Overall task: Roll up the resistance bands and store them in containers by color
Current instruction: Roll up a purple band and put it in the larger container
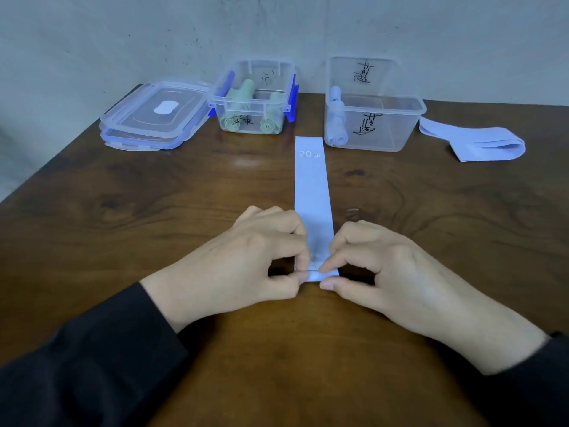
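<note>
Your pale blue resistance band [312,186], marked 20 LB, lies flat mid-table, its long axis running straight away from you toward the far containers. Your left hand [246,257] and right hand [385,266] pinch its near end, one at each corner, equally close, with the first turn just folded, so the roll should travel away from you. Count one more blue band [474,143] loose at far right, two blue rolls in the right tub [400,127], four or so green rolls in the left tub [255,97], and two stacked lids [154,118].
</note>
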